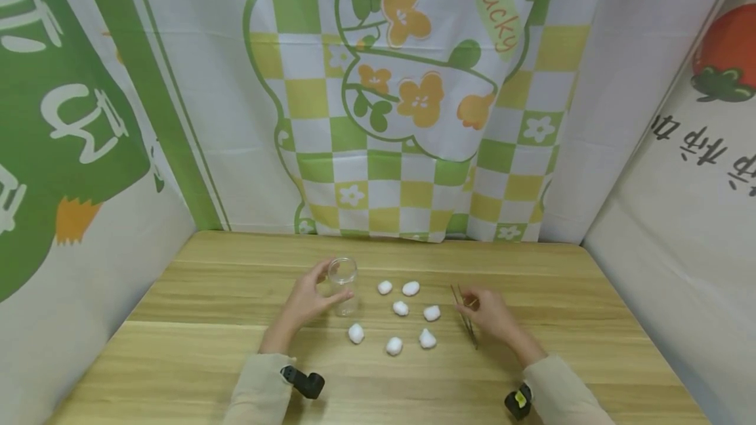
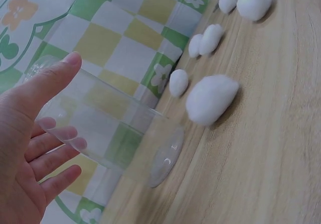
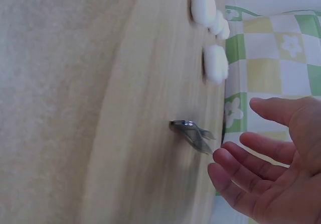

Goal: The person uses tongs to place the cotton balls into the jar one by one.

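Observation:
A clear jar (image 1: 344, 290), of glass or plastic, stands upright on the wooden table. My left hand (image 1: 308, 299) holds it from the left, thumb across the near side and fingers round the far side. In the left wrist view, some fingertips show through the wall of the jar (image 2: 118, 128). Metal tweezers (image 1: 468, 326) lie on the table to the right. Over them hovers my right hand (image 1: 487, 312), its fingers loosely bent. The right wrist view shows a small gap between the fingers and the tweezers (image 3: 190, 133). Several white cotton balls (image 1: 401, 308) are scattered between both hands.
The wooden table (image 1: 195, 294) ends at a patterned curtain (image 1: 407, 202) behind. Printed cloth walls (image 1: 679, 241) stand at both sides. A dark wrist camera (image 1: 304, 382) is strapped to each sleeve. The nearest cotton ball (image 1: 356, 333) lies just in front of the jar.

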Demonstrator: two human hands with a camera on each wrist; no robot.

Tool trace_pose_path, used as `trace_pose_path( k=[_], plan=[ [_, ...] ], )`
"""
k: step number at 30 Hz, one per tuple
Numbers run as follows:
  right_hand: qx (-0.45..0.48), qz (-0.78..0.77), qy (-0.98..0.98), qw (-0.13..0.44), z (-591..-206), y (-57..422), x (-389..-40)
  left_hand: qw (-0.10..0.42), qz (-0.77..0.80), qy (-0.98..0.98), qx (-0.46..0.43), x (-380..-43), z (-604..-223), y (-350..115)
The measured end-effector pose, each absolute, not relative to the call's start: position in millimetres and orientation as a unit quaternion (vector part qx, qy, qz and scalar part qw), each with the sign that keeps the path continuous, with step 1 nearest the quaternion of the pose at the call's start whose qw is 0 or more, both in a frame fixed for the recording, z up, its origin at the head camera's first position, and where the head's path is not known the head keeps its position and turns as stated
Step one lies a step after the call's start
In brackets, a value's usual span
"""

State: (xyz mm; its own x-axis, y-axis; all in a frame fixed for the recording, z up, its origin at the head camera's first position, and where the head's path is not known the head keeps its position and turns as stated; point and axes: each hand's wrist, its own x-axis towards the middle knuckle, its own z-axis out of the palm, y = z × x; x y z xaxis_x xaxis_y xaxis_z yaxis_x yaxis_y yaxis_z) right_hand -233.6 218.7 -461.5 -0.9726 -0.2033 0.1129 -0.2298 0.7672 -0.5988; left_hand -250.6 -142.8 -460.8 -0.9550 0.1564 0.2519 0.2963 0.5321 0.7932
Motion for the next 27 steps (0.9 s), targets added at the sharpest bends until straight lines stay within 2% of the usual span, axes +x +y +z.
trace_pose_path(
  k=[15,27],
  plan=[
    [-0.078,0.497,-0.861,-0.076,-472.2,222.3,-231.9,0.071,-0.488,-0.861,-0.124,-251.6,-466.5,-142.8],
    [-0.159,0.525,-0.83,-0.099,-470.2,221.5,-232.5,0.051,-0.515,-0.846,-0.132,-253.7,-471.9,-139.7]
  ],
)
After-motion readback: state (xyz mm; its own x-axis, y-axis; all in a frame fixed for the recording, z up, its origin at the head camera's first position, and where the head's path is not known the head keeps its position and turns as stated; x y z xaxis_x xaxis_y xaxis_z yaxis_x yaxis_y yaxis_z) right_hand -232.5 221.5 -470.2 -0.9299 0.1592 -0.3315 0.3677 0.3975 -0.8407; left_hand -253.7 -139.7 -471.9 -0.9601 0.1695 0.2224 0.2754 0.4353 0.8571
